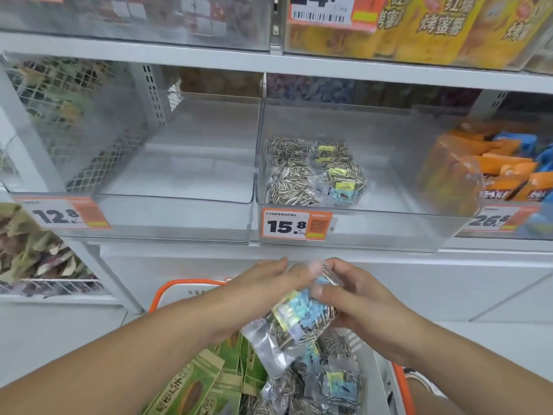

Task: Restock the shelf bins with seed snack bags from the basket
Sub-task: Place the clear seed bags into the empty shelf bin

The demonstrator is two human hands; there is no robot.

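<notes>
Both hands hold one clear bag of striped sunflower seeds [294, 320] with a blue and yellow label, above the basket. My left hand [263, 283] lies over its top left; my right hand [350, 292] grips its right side. Below them the white basket with an orange rim [167, 290] holds more clear seed bags [326, 387] and green seed packets [206, 381]. On the shelf, the clear middle bin [353, 232], tagged 15.8, holds several of the same seed bags [314, 172] at its left. The clear bin to its left [167, 217], tagged 12.8, has nothing in it.
A bin of orange and blue packets [502, 172] stands at the right, tagged 26.8. Yellow boxes [434, 28] fill the upper shelf. A wire rack of brown and green packets [33, 250] sits at the lower left. White floor lies around the basket.
</notes>
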